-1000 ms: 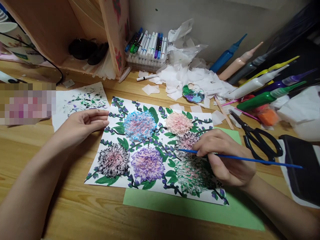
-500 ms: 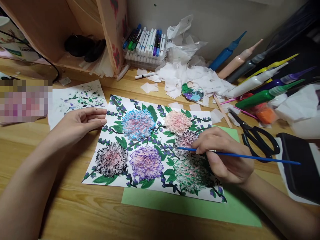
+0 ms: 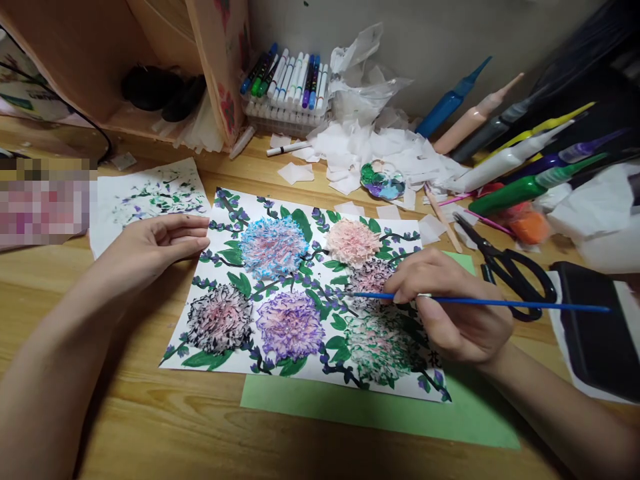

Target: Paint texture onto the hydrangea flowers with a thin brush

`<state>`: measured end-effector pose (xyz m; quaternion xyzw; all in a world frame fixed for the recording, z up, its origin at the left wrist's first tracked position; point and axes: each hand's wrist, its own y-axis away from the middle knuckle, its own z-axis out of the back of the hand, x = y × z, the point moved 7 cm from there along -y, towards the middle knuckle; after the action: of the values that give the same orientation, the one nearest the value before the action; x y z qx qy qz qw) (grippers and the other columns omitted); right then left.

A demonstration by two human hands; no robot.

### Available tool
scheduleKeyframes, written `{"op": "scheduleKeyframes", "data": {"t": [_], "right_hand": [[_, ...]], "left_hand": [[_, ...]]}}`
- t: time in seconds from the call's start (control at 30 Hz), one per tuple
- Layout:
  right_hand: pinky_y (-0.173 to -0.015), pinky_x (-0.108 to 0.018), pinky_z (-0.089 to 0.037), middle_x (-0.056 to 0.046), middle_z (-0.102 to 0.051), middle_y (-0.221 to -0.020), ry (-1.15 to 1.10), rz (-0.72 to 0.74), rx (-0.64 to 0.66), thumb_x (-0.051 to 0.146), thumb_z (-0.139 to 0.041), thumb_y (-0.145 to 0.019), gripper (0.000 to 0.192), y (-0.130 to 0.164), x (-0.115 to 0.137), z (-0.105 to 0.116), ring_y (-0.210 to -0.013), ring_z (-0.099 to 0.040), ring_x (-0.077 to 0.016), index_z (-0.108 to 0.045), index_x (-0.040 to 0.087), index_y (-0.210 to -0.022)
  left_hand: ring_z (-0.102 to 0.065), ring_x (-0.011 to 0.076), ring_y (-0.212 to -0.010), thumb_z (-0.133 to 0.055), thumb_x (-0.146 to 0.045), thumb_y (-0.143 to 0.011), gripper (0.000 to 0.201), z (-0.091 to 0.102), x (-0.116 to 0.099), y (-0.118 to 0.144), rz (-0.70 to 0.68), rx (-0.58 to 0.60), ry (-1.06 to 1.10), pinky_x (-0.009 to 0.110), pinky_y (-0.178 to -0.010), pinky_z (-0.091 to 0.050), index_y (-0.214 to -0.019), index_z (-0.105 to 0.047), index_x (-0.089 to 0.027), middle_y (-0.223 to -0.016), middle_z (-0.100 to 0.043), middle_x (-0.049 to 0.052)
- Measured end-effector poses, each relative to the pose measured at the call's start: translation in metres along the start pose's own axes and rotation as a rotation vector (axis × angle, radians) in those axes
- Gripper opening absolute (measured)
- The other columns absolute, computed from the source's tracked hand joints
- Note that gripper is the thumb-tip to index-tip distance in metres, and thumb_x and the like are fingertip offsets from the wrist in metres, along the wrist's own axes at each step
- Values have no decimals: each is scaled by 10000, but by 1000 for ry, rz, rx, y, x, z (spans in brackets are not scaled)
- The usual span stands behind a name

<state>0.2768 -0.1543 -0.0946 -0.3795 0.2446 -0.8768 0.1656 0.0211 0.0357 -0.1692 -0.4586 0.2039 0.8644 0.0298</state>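
Observation:
A white painted sheet [image 3: 313,260] with raised, textured flowers, green leaves and small purple buds lies across the middle of the view. My left hand [image 3: 163,243] pinches its upper left edge between thumb and fingers. In my right hand [image 3: 450,310] is a slim blue paintbrush [image 3: 520,303], held like a pen with its handle pointing right. The brush tip is over the sheet among purple buds, just left of a black-edged flower [image 3: 370,277]; whether it touches the paper I cannot tell. My right hand covers part of the sheet's right side.
Beneath the sheet is green paper [image 3: 380,423]. Black scissors [image 3: 520,273] and a black flat case [image 3: 597,327] lie on the right. Behind are a paint palette [image 3: 383,180], paper scraps, markers [image 3: 295,80] and several paint bottles [image 3: 540,183]. A paint-dabbed paper [image 3: 155,193] sits left.
The view has shifted slightly. The brush handle's far end has risen a little, so the brush lies flatter. My left hand keeps its place at the sheet's edge.

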Motion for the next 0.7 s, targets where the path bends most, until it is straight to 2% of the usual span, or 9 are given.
{"op": "scheduleKeyframes", "data": {"t": [0.1,0.3,0.5,0.7], "right_hand": [[-564,-295,-468,-24,-603,-663,-1,6,11,73,-437,-785,187,1,-1,-1,-653,-556,-156,-554,216,-811],[-585,-331,-448,-33,-580,-659,0,-13,-73,61,-409,-793,207,5,-3,10,-661,-545,-174,-546,215,-814],[-568,-298,-466,-11,-583,-623,109,80,56,27,-415,-735,235,1,11,3,-635,-538,-159,-525,217,-818],[-566,-291,-482,-6,-585,-609,141,140,106,42,-431,-716,213,0,17,-1,-625,-528,-152,-508,215,-815]], "left_hand": [[-644,182,-950,-741,-383,-598,453,-1,1,0,6,41,5,338,-947,-486,-1002,-673,-189,-978,-693,66],[-641,179,-954,-739,-391,-596,443,0,3,-1,5,42,5,336,-951,-483,-987,-670,-194,-977,-687,58],[-646,165,-944,-735,-374,-602,439,-1,2,0,6,39,5,311,-942,-489,-1000,-667,-202,-941,-694,38],[-644,164,-966,-736,-348,-636,438,-2,2,2,38,50,25,297,-943,-487,-1034,-652,-186,-1003,-695,57]]}}
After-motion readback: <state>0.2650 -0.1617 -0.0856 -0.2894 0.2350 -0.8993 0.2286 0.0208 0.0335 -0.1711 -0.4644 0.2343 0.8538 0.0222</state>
